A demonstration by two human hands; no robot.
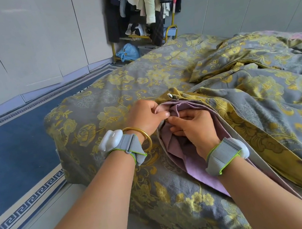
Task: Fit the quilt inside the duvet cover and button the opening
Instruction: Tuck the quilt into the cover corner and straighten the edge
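A grey duvet cover (160, 77) with yellow flowers lies spread over the bed. Its opening runs along the near edge, where a mustard-yellow band (243, 124) folds back. The lilac quilt (194, 165) shows inside the opening. My left hand (146, 117) pinches the cover's edge at the opening, thumb toward my right hand. My right hand (194, 127) sits just beside it, fingers curled on the edge fabric above the quilt. A white button (170, 95) sits fastened on the band just beyond my hands.
A blue patterned rug (16, 152) covers the floor left of the bed. White cupboard doors (20, 42) line the left wall. A clothes rack (147, 5) full of garments stands past the bed's far corner, with a blue bag (128, 53) at its foot.
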